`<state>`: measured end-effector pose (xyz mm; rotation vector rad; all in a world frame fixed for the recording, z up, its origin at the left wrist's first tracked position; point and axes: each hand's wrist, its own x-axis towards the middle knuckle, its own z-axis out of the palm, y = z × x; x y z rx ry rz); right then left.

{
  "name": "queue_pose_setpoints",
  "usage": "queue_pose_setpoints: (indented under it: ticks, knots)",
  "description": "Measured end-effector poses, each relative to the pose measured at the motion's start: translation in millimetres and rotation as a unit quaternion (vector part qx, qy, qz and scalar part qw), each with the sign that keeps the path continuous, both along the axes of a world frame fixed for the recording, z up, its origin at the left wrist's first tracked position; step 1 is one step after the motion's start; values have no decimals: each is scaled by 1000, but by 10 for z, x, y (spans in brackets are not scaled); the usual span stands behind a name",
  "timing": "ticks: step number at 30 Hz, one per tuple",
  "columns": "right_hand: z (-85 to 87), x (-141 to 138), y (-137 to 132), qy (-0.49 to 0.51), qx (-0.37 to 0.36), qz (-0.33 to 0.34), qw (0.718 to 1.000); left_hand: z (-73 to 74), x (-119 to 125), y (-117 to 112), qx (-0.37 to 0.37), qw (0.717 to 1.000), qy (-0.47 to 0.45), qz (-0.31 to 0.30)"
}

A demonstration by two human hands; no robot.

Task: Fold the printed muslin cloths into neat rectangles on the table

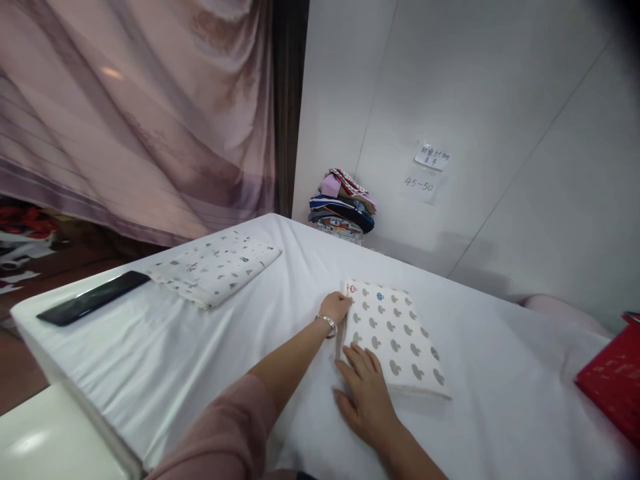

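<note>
A folded white cloth (393,333) with grey mouse-head prints, plus a few red and blue ones, lies flat on a white-covered table (280,347). My left hand (336,308), with a bracelet at its wrist, is closed on the cloth's far left corner; its thumb is mostly hidden. Nearer to me, my right hand (367,397) rests its fingertips on the near left edge of the same cloth. Its thumb is spread away from the fingers, over the table cover.
A second folded patterned cloth (220,267) lies at the left beside a dark flat strip (95,298). Stacked folded fabrics (343,207) stand by the wall beyond the table. At the right edge is a red object (613,380). A pink curtain (150,113) hangs behind.
</note>
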<state>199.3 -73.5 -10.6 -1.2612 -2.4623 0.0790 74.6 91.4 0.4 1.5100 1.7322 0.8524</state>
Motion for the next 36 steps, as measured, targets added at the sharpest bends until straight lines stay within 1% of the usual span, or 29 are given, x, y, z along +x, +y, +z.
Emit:
queue_pose_setpoints:
  ticks: [3, 5, 9, 12, 15, 17, 19, 21, 22, 23, 24, 25, 27, 28, 30, 33, 35, 36]
  knots:
    - [7, 3, 1, -3, -11, 7, 1000, 54, 38, 123, -5, 1000, 5, 0]
    - [7, 9, 3, -2, -16, 13, 1000, 60, 61, 173, -6, 1000, 11, 7]
    - [17, 24, 1, 4, -24, 28, 999, -11, 61, 188, 1, 999, 27, 32]
    - [36, 22, -3, 2, -36, 30, 999, -42, 30, 206, -3, 999, 40, 28]
    - [60, 9, -7, 6, -51, 29, 998, 26, 17, 244, 0, 998, 56, 15]
    - [74, 2, -8, 11, -64, 28, 997, 112, 44, 242, 24, 997, 70, 12]
    - [82, 0, -7, 12, -78, 28, 997, 187, 103, 206, 69, 994, 80, -1]
    - [84, 1, -3, 12, -85, 29, 996, 213, 176, 153, 138, 983, 113, -54]
    - [83, 2, -2, 11, -88, 30, 996, 203, 207, 129, 163, 972, 141, -90]
    - [82, 2, 0, 11, -89, 31, 995, 178, 231, 112, 170, 963, 171, -121]
    - [82, 0, 0, 10, -92, 30, 995, 141, 245, 104, 156, 957, 199, -144]
    - [85, -3, -2, 11, -96, 29, 995, 97, 250, 104, 125, 955, 219, -156]
    - [106, -14, -13, 18, -109, 28, 993, 7, 236, 124, 57, 960, 225, -155]
    - [129, -19, -21, 27, -120, 26, 992, -31, 223, 139, 41, 963, 219, -154]
    - [201, -18, -35, 58, -146, 27, 987, -85, 196, 166, 45, 966, 205, -153]
    - [360, 46, -14, 123, -181, 30, 975, -117, 171, 179, 59, 969, 189, -150]
    - [454, 141, 46, 145, -170, 4, 975, -117, 165, 172, 66, 969, 187, -146]
    - [480, 198, 87, 142, -154, -23, 978, -114, 165, 167, 68, 969, 188, -145]
